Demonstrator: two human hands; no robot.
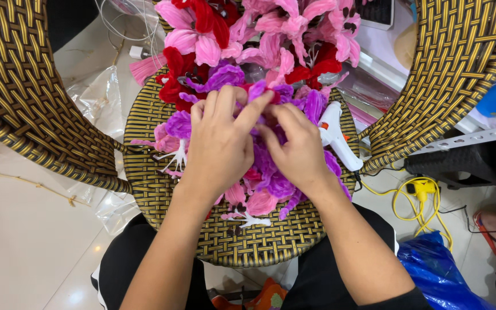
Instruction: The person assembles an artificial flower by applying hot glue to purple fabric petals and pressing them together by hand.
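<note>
Your left hand and right hand lay side by side, palms down, on a heap of fuzzy purple flowers piled on the seat of a woven wicker stool. Your left index finger stretched across towards the right, its tip touching the purple petals just above your right fingers. Both hands had the fingers curled narrowly into the heap, pinching at the purple petals; what lay under the palms could not be told. The purple flowers sat at the centre of the stool seat, directly under and between your hands, with pink petals showing below them and small white stems poking out at the near edge.

Behind the hands stood a mass of pink flowers and red flowers, touching the purple heap. A white glue gun lay on the seat just beside your right hand, nozzle pointing away from you. Two wicker chair backs flanked the stool on either side. A yellow cable lay coiled on the floor to the right, near a blue plastic bag. Clear wrapping lay on the floor to the left.
</note>
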